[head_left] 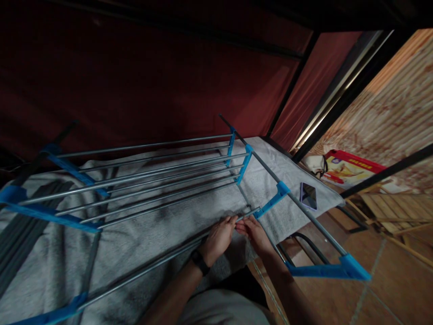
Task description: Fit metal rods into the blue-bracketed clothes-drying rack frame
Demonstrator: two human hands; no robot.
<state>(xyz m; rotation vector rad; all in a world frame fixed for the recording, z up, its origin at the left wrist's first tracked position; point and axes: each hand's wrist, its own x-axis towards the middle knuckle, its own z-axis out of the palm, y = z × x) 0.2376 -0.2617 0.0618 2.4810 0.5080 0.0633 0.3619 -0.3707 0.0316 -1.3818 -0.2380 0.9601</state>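
Note:
A partly assembled rack of metal tubes [158, 173] and blue plastic brackets [245, 164] lies on a grey cloth. My left hand [219, 237], a dark watch on its wrist, is closed around a long metal tube [145, 270] near its right end. Beside it, my right hand [255, 234] pinches the same tube with its fingertips. The tube's end is close to a blue bracket [270, 204]; I cannot tell whether it sits inside. At its left end the tube meets another blue bracket [67, 309].
Dark loose tubes [27, 221] lie at the left on the grey cloth [128, 250]. A phone [308, 196] rests on the cloth at the right. Beyond are a red and yellow box [352, 169] and a wooden slatted piece [399, 210]. A blue bracket [331, 270] juts past the table edge.

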